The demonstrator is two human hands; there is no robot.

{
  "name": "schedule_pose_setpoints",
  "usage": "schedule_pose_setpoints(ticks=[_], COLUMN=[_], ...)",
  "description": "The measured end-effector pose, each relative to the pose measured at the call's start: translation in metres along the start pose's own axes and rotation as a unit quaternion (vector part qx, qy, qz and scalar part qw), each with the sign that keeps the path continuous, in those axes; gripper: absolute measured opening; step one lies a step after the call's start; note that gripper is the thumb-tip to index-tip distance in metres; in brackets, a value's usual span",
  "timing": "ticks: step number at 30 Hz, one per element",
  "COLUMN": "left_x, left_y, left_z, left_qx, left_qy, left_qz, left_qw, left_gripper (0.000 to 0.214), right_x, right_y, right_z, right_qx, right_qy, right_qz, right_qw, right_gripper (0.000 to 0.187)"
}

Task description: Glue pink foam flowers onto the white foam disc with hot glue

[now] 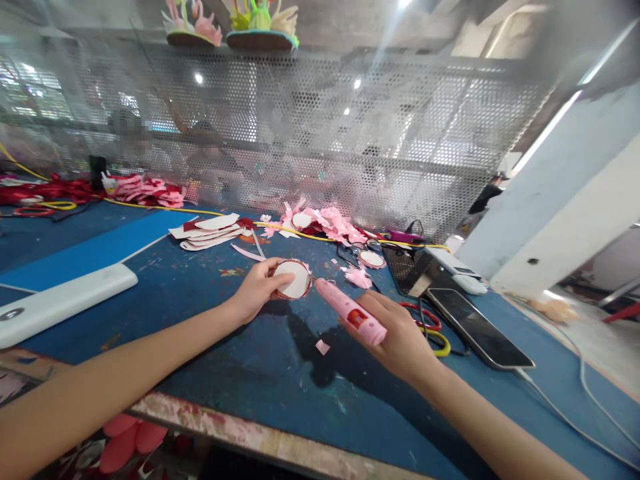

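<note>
Between the thumb and fingers of my left hand is a round white disc with a pinkish-red rim, held above the blue tabletop. My right hand is closed around a pink glue gun with a red part on its body. Its thin tip points left and comes right up to the disc's right edge; whether it touches, I cannot tell. A small pink scrap lies on the table below the tool. Another white disc with a pink edge rests farther back.
Stacked white cut-outs and pink pieces lie toward the back, before a perforated metal screen. At right are a phone on a cable, looped red and yellow scissors handles and a black mesh holder. A long white device sits at left.
</note>
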State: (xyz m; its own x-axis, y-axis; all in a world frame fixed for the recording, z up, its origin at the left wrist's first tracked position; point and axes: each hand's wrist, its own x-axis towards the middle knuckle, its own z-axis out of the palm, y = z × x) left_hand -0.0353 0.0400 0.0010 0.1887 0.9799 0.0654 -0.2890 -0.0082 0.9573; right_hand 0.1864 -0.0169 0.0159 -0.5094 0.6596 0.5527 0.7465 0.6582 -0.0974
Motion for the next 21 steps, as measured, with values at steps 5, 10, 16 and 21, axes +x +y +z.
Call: schedule_pose_setpoints(ticks=[5,10,16,21], left_x=[-0.0006,0.0005,0.0006,0.0025], left_y=[0.0009,0.0025,0.0036,0.0033], left_z=[-0.0002,-0.0002,0.0001,-0.0016], left_qx=[0.000,-0.007,-0.019,-0.038], left_qy=[0.005,0.010,0.008,0.022], left_qz=[0.004,0.005,0.002,0.008], left_qw=[1.000,1.000,1.000,0.999], left_gripper=[0.037,0.036,0.037,0.040], right_x=[-0.0006,-0.0009,-0.0014,-0.0024], right_y=[0.0006,0.0005,0.0005,0.0008], right_z=[0.0007,0.0006,0.0011,0.0013], right_qx=[-0.004,-0.006,-0.005,-0.023], right_qy=[-0.001,-0.003,-0.011,-0.047], right_qz=[-0.004,-0.010,-0.007,-0.014], right_qw=[1.000,1.000,1.000,0.999], right_gripper=[0.023,0.023,0.022,0.021])
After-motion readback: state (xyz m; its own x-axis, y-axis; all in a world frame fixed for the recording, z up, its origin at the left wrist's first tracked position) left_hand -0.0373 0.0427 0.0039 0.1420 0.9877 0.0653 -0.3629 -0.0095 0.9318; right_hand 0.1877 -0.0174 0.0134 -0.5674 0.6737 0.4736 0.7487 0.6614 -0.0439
